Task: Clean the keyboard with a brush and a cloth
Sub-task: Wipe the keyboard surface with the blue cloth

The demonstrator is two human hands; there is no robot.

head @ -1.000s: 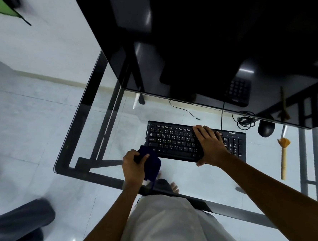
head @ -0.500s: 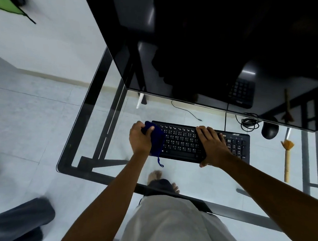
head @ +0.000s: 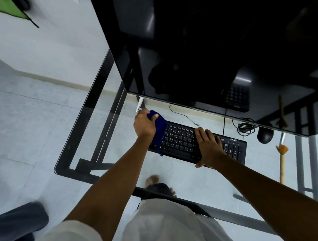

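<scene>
A black keyboard (head: 181,140) lies on a glass desk (head: 90,134) below a large dark monitor. My left hand (head: 144,125) grips a bunched dark blue cloth (head: 159,128) at the keyboard's far left corner, the cloth draped over the left keys. My right hand (head: 208,147) lies flat across the keyboard's right-middle part, thumb hooked under its front edge. A brush (head: 282,161) with a wooden handle and orange bristles lies on the glass to the right of the keyboard, untouched.
The monitor (head: 214,58) overhangs the desk's back half. A black mouse (head: 265,135) and a coiled cable (head: 245,127) sit behind the keyboard's right end. The desk's black frame (head: 74,148) runs along the left and front. My foot shows through the glass.
My left hand carried the blue cloth from the front left of the keyboard up onto its far left corner. My right hand has stayed pressed on the keyboard.
</scene>
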